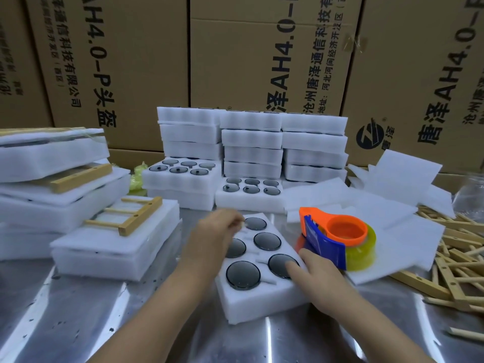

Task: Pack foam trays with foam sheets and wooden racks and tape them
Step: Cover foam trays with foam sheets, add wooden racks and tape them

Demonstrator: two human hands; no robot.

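A white foam tray point(262, 302) with several round dark glass lids set in its pockets lies on the metal table in front of me. My left hand point(212, 231) rests on the tray's far left part, fingers curled over a pocket, and I cannot tell whether it pinches anything. My right hand point(314, 273) lies on the tray's right edge, one finger touching a near lid point(280, 264). An orange and blue tape dispenser point(335, 237) sits just right of the tray on loose foam sheets point(387, 205). Wooden racks point(458, 263) are piled at the right.
Packed foam trays with a wooden rack point(128, 213) on top are stacked at the left. Taller stacks of foam trays point(251, 145) stand behind, some open with lids showing. Cardboard boxes point(235, 61) wall off the back. A clear jar point(471, 197) stands far right.
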